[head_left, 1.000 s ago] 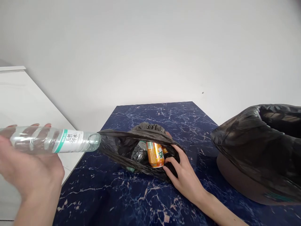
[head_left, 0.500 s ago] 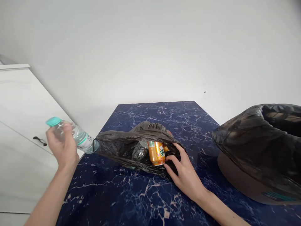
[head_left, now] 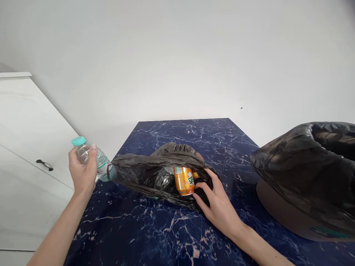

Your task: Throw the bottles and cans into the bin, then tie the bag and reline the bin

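Note:
My left hand is wrapped round a clear plastic water bottle with a teal cap, tilted with its cap up and to the left. The bottle's lower end meets the left corner of a black plastic bag lying on the table. In the bag's gaping mouth sit an orange drink can and a clear plastic bottle, partly hidden by the film. At the right end of that mouth my right hand grips the bag's rim, its thumb and a finger by the can's lower end.
A bin lined with a black bag stands at the right on the blue marble-patterned table. To the left is a white cabinet with a dark handle. A pale wall rises behind the table.
My left hand has moved right with the water bottle, which now stands steeper, its lower end still at the bag's left corner. My right hand and the can have hardly moved.

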